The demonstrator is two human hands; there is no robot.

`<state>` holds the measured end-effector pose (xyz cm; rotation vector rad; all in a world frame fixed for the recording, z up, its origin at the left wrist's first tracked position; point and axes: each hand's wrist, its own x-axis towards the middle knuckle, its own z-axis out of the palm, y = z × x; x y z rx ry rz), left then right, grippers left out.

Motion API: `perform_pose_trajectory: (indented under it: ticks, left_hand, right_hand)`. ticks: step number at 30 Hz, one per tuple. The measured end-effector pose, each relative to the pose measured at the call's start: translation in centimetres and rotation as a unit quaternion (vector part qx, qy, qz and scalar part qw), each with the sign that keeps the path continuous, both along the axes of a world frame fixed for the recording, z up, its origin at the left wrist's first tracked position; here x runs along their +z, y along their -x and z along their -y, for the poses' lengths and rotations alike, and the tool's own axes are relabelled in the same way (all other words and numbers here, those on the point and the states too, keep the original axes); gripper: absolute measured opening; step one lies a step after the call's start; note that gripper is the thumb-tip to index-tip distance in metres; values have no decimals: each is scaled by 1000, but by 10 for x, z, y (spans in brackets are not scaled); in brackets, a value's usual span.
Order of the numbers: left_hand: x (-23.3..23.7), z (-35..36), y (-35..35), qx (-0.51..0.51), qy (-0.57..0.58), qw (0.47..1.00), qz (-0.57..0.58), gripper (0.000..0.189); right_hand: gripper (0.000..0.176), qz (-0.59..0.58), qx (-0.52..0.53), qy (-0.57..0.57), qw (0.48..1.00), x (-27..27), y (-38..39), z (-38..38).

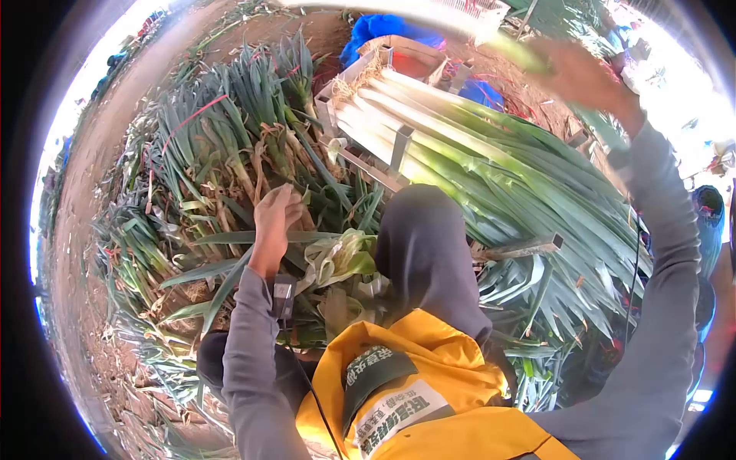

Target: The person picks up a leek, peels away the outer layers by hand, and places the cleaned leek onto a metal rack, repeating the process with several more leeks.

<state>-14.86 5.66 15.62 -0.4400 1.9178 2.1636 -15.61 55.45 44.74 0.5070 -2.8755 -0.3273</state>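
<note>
My right hand (586, 77) is raised at the upper right, its fingers wrapped round a leek (517, 54) that is smeared by motion, its white stalk reaching left along the top. My left hand (277, 218) hangs over the unpeeled leeks (253, 107) at the left; its fingers are bent together, and what they hold, if anything, is hidden. Between the hands, long white-stalked leeks (460, 146) lie side by side in a metal frame (400, 147), roots at the upper left, green leaves spreading to the lower right.
Peeled leaves (337, 257) lie by my knee (425, 230). Beyond the frame are a blue bag (383, 31), a cardboard box (418, 60) and a white crate (487, 15). A metal bar (521, 249) juts out beside my knee. Leaf scraps litter the ground.
</note>
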Motion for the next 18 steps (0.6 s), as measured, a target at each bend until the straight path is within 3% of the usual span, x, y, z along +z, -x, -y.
perform_pose_trajectory:
  ticks: [1,2,4,5,9,13,15,17,18]
  left_hand:
    - [-10,-7,11,25,-34,999,1,31]
    - [-19,-15,21,40,-67,997,12,30]
    - [-38,-36,37,19,-88,996,22,31]
    - [-44,-47,45,0,-109,994,27,31]
    - [-45,-109,68,-24,-125,990,57,33]
    - [-43,-163,101,-40,-212,973,77,36]
    - [-55,-180,114,-35,-223,969,101,39]
    - [-73,-192,120,7,-221,974,53,42]
    - [-59,-195,115,10,-202,976,78,30]
  right_hand:
    - [44,85,-41,93,991,-23,-14,26]
    - [38,95,3,16,995,-64,-6,10]
    - [38,150,24,55,987,-145,-3,0]
    - [38,180,27,85,980,-159,-8,10]
    - [41,265,17,166,950,-191,-9,41]
    - [41,300,-32,198,933,-208,-15,47]
    - [39,304,-21,252,918,-210,-18,49]
    - [38,280,17,250,927,-219,-18,45]
    - [38,255,33,243,935,-220,-19,45]
